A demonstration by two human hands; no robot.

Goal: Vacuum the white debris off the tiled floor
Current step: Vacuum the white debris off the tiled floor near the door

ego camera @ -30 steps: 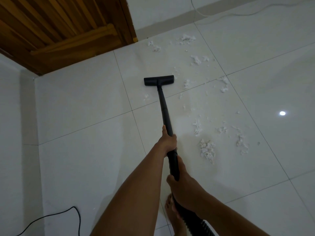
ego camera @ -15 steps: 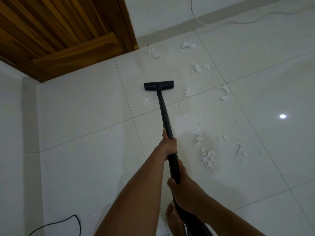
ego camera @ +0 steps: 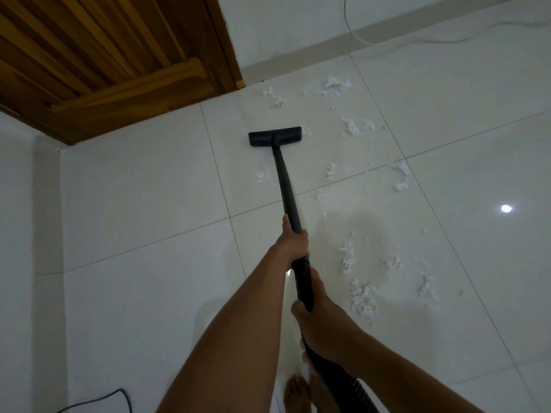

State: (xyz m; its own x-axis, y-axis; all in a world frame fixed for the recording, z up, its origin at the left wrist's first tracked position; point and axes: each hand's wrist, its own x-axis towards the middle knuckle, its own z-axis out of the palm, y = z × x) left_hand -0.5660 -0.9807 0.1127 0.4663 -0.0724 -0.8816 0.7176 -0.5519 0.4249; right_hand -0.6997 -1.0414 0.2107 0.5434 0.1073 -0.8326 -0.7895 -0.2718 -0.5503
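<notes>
Your left hand [ego camera: 293,244] and right hand [ego camera: 319,320] both grip the vacuum wand [ego camera: 286,186]. Its nozzle [ego camera: 275,136] rests on the tiled floor [ego camera: 134,204] at 12 o'clock, white debris [ego camera: 362,302] scattered from 1 to 4 o'clock

— Tally by kind, please.
— One black tubular vacuum wand [ego camera: 286,186] with one flat black floor head [ego camera: 275,136]. Two bare hands gripping it: left hand [ego camera: 293,244], right hand [ego camera: 322,320]. Fluffy white debris clumps [ego camera: 362,299]: about a dozen, mostly right of the head. One slatted brown wooden door [ego camera: 104,55]. One thin black cord [ego camera: 119,390]; one thin white cable [ego camera: 346,13].
</notes>
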